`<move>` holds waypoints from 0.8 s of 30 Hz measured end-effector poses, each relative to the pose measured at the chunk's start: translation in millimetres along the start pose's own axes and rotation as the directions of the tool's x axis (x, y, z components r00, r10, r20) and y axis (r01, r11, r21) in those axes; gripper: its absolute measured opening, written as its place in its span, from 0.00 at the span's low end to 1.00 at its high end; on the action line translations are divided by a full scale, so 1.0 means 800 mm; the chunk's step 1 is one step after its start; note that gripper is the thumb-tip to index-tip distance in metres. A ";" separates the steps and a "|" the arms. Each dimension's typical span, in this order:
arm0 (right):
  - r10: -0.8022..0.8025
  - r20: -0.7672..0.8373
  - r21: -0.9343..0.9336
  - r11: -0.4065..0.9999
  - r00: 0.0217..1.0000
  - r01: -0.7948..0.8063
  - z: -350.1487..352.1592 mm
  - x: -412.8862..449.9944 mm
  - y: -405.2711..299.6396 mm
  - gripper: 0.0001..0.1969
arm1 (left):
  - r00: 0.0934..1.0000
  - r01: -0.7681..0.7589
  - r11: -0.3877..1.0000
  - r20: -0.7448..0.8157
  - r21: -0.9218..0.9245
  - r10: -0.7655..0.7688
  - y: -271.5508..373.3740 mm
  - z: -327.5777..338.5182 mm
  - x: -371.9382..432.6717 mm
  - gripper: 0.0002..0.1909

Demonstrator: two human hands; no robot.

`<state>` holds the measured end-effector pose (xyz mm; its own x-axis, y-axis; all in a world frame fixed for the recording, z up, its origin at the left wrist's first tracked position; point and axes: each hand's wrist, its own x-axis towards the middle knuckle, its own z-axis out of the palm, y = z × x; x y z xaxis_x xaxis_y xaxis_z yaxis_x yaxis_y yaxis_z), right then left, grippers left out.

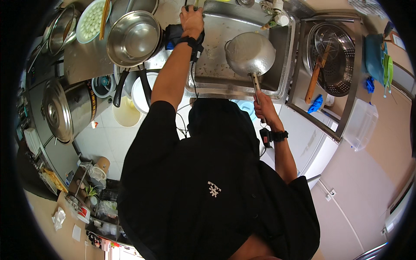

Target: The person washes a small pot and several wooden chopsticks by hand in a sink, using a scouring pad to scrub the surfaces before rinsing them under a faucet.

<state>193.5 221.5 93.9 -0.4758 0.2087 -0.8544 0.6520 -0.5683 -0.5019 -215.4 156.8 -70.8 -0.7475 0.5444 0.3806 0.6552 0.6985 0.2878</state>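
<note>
In the head view my right hand (pixel 267 108) grips the metal handle of a ladle-like steel pan (pixel 251 53), whose rounded underside faces up over the steel sink (pixel 208 81). My left hand (pixel 192 20) reaches to the sink's far left corner, its fingers bent over a small dark thing that I cannot identify; whether it is gripped is hidden. Below that hand a dark bundle (pixel 174 34) lies by the sink's left edge. Two nested steel saucepans (pixel 136 39) with black handles stand left of my left forearm.
A bowl of white balls (pixel 91 22) with chopsticks stands far left, above a lidded steel pot (pixel 58 110). Right of the sink, a perforated steel basin (pixel 341 76) holds a wooden-handled strainer. Bottles (pixel 282 19) stand at the sink's far right corner.
</note>
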 end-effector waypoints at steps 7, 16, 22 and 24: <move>0.036 0.038 0.111 0.993 0.999 -0.040 -0.006 -0.001 0.004 0.20 | 0.894 0.194 0.668 0.409 -0.718 0.180 0.157 -0.088 -0.073 0.24; 0.056 0.030 -0.020 0.998 0.998 -0.056 0.004 0.003 0.003 0.20 | 0.866 0.460 0.562 0.486 -0.688 -0.114 0.167 -0.031 -0.145 0.24; 0.123 0.101 0.125 0.983 0.987 -0.135 0.001 0.023 0.011 0.20 | 0.953 0.235 0.627 0.304 -0.742 0.003 0.195 -0.039 -0.139 0.22; 0.068 0.084 0.151 0.985 0.994 -0.080 0.016 0.024 0.014 0.20 | 0.911 0.365 0.635 0.402 -0.681 -0.092 0.198 -0.031 -0.132 0.21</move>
<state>184.6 209.0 73.6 -0.4781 0.1022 -0.8724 0.5914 -0.6969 -0.4057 -30.4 198.3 -43.3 -0.7854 0.6181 -0.0335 0.2171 0.3256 0.9202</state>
